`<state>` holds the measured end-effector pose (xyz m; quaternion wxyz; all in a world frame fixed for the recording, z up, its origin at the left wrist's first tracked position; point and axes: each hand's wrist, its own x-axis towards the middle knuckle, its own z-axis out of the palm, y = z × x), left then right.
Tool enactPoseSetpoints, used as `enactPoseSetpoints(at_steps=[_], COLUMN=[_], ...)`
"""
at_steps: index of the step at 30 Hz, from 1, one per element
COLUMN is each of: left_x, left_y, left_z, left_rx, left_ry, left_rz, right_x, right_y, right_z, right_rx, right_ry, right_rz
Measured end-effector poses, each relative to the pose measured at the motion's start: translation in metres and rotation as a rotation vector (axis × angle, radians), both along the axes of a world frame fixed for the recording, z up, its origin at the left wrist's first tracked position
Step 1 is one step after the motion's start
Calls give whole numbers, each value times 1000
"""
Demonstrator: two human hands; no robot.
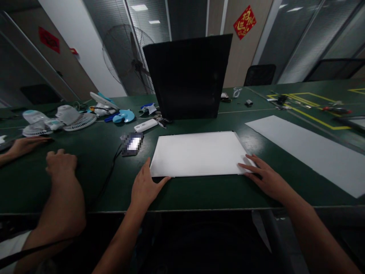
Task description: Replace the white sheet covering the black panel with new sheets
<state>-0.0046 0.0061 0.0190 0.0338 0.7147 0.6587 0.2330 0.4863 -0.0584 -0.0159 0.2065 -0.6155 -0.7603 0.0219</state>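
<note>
A white rectangular panel (198, 154) lies flat on the green table in front of me, thin dark edging along its far side. At its near left corner is my left hand (145, 186), thumb and fingers spread along the two edges. My right hand (262, 177) rests at the near right corner, its fingers apart and some of them over the panel's surface. Behind the panel stands a large black panel (189, 78), upright and leaning slightly back. To the right lies a long white sheet (308, 152).
A phone (133, 144) with a cable and a white stick-shaped device (146, 125) lie left of the panel. Farther left are white and blue fan parts (68, 116). A co-worker's arm (61, 190) rests on the table (99, 198). Small parts sit at the far right.
</note>
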Motion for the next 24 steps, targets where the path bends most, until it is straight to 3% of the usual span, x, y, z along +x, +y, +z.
enactPoseSetpoints(at_steps=[12,17,20,24], left_x=[1,-1,-1,0], left_y=[-2,0,0,-1], left_z=[5,1,1,5], left_rx=[-28,23,34,4], left_ry=[30,49,68,83], left_rz=[-70,-117,-124,-115], right_x=[-5,-7,19,106], right_y=[-5,1,1,-16], right_z=[9,7,4,-5], right_rx=[-88,-19,50,197], right_ry=[8,15,3,-65], right_rz=[-20,-5,-151,-459])
